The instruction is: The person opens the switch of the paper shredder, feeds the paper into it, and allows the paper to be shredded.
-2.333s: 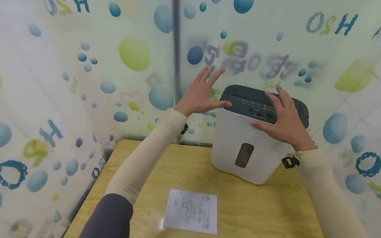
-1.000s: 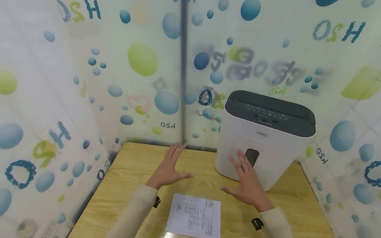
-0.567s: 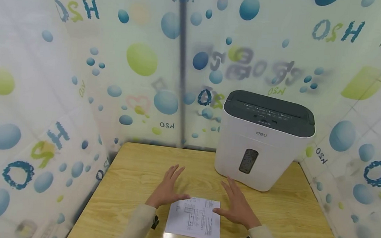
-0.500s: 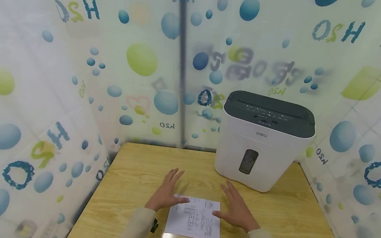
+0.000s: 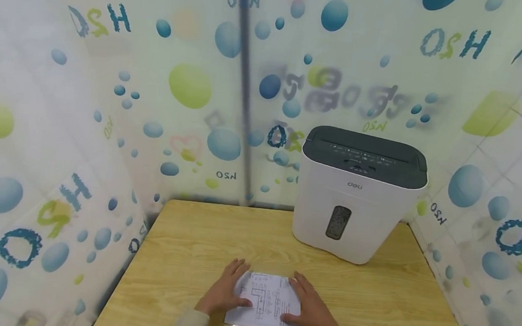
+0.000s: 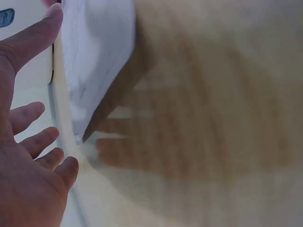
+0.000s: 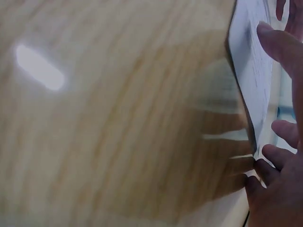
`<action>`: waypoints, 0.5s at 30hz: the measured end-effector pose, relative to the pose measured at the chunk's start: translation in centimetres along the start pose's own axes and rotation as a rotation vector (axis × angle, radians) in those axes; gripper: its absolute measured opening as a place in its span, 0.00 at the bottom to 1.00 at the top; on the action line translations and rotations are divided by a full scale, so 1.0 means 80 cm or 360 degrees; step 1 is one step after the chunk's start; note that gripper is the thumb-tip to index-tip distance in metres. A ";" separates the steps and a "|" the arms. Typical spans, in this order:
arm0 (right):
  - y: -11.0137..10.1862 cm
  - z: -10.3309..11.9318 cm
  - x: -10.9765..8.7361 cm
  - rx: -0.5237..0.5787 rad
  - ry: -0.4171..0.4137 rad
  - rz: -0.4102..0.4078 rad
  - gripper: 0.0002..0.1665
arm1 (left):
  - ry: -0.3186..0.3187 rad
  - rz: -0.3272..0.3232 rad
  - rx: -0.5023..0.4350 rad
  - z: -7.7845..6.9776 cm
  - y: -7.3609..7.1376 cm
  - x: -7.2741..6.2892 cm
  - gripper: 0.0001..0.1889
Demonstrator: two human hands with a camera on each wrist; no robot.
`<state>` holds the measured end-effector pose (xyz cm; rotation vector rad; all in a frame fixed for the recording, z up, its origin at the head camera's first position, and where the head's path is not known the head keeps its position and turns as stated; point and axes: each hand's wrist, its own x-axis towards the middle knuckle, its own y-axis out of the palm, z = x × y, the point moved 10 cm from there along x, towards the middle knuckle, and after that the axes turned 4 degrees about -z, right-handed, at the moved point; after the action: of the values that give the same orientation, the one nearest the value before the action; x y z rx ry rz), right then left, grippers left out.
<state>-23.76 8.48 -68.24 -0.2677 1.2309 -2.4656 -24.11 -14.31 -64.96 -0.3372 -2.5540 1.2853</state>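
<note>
A printed sheet of paper (image 5: 266,299) with line drawings lies near the front of the table. My left hand (image 5: 225,292) is at its left edge, thumb over the sheet and fingers spread beside it. On the opposite edge, my right hand (image 5: 311,307) has the same pose, its thumb over the paper. The left wrist view has the left thumb (image 6: 35,38) above the paper (image 6: 94,52), the other fingers loosely bent. In the right wrist view the right thumb (image 7: 279,45) is over the paper (image 7: 253,61). Whether the thumbs touch the sheet is unclear.
A white paper shredder (image 5: 312,208) with a dark top and a small window stands at the back right of the wooden table (image 5: 180,249). Patterned curtains (image 5: 188,147) enclose the table at the back and sides.
Both hands have come down and back from in front of the shredder to the paper's two side edges. Paper and shredder have stayed in place.
</note>
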 end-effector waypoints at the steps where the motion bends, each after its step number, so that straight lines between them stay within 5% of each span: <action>1: 0.002 -0.001 0.000 -0.0018 0.0006 0.0003 0.64 | -0.0007 0.0010 -0.0006 0.000 0.003 -0.002 0.56; 7: 0.006 -0.005 0.002 -0.0113 0.0010 -0.0002 0.61 | -0.0115 0.0087 -0.0027 0.004 0.017 -0.015 0.48; 15: 0.001 -0.001 -0.001 -0.0172 -0.0008 0.0009 0.56 | -0.0087 0.0014 -0.0001 -0.001 0.014 -0.016 0.42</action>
<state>-23.69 8.51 -68.35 -0.2988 1.3633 -2.3955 -22.81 -14.00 -65.98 -0.3177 -2.6009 1.3141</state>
